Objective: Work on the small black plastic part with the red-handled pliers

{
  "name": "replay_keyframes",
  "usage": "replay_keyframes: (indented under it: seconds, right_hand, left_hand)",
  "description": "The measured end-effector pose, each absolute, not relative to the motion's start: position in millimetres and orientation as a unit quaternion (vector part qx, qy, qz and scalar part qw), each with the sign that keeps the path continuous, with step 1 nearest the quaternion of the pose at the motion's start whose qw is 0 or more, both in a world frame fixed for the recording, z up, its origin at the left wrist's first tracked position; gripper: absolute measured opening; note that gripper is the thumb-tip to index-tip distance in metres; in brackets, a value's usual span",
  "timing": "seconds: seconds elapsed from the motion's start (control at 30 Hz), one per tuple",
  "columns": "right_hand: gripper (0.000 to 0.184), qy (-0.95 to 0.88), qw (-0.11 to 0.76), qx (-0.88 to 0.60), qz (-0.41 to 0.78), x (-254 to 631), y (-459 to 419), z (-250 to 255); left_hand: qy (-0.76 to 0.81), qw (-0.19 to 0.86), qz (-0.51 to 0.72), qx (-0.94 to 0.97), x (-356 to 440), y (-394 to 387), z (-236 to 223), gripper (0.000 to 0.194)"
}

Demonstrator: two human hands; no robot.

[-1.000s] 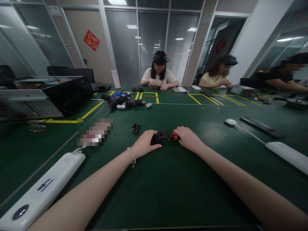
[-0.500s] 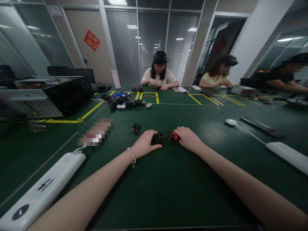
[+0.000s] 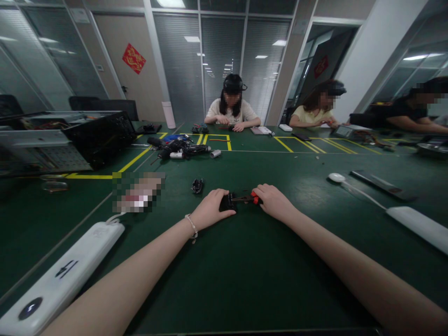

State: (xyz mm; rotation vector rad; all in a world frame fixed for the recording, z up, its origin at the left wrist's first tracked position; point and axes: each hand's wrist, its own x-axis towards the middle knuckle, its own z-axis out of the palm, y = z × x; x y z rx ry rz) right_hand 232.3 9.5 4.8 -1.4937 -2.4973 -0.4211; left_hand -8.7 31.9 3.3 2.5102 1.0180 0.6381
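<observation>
On the green table, my left hand [image 3: 212, 205] grips a small black part [image 3: 229, 202] by its left side, thumb along the near edge. The part's exact kind is too small to make out. My right hand [image 3: 271, 198] is wrapped round the red and black handles of needle-nose pliers [image 3: 247, 199]. Their thin jaws point left and reach the right side of the black part. Whether the jaw tips clamp anything is too small to tell. Another small black piece [image 3: 197, 185] lies beyond my left hand, touched by neither hand.
White power banks [image 3: 66, 275] [image 3: 422, 226] lie at either side, cables attached. A blurred-out phone-like object [image 3: 140, 193] is at left. Further back are a pile of tools and cables [image 3: 180, 147] and an open computer case [image 3: 66, 140]. Several people sit across the table.
Both hands, the black part and the pliers stay almost where they were. Only a very slight shift shows at the pliers.
</observation>
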Motion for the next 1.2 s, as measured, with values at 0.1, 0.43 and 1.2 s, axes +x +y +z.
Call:
replay_keyframes:
  seconds: [0.1, 0.43, 1.2]
  right_hand:
    - [0.031, -0.844, 0.099, -0.507, -0.144, 231.0, 8.4, 6.6]
    - [0.032, -0.844, 0.104, -0.508, -0.139, 231.0, 8.0, 7.1]
    - [0.031, -0.843, 0.103, -0.508, -0.143, 230.6, 9.2, 6.1]
  left_hand:
    - [0.362, 0.185, 0.223, 0.886, -8.7, 31.9, 3.9, 0.053]
    - [0.364, 0.185, 0.219, 0.886, -9.4, 31.9, 3.8, 0.054]
    - [0.363, 0.18, 0.223, 0.887, -8.4, 30.9, 4.5, 0.054]
